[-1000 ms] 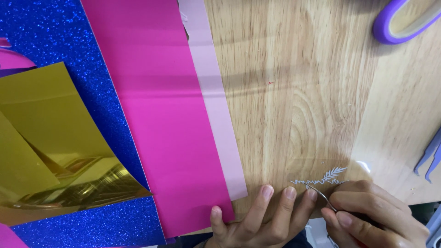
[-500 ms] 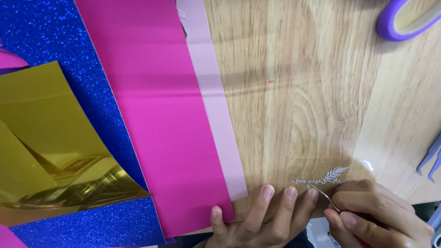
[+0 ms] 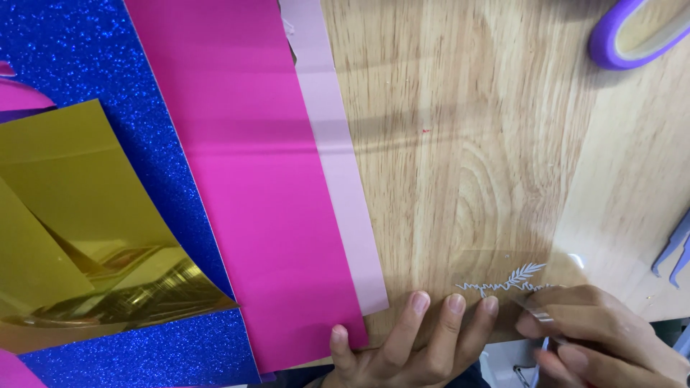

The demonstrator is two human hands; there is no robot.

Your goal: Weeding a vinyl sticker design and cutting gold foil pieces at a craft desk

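Starting at the left edge: blue glitter sheet [image 3: 86, 65], lying flat and running under the other papers; a gold mirror-foil sheet [image 3: 79, 215] on top of it, its lower right corner curled up and reflecting. Next, a bright pink sheet [image 3: 244, 179] laid at a slant over the glitter sheet, with a pale pink strip [image 3: 338, 172] showing along its right edge. Then the wooden tabletop [image 3: 460, 144], light grain, bare across the middle. At the bottom centre, left hand [image 3: 402, 341], fingers spread flat and unclenched, the smallest fingertip on the corner of the bright pink sheet, the other fingertips pressing down the near edge of a clear film [image 3: 503, 269] that lies on the wood. On that film, a small white cut-out design [image 3: 503, 282], a line of script with a leaf sprig, just beyond the fingertips. To its right, right hand [image 3: 604, 334], fingers pinched around a slim metal tool [image 3: 535, 310] whose tip meets the film beside the design. Upper right corner: a purple ring-shaped object [image 3: 632, 32], partly out of view. Far right edge: lilac tweezer-like tips [image 3: 674, 248], well apart from both hands.
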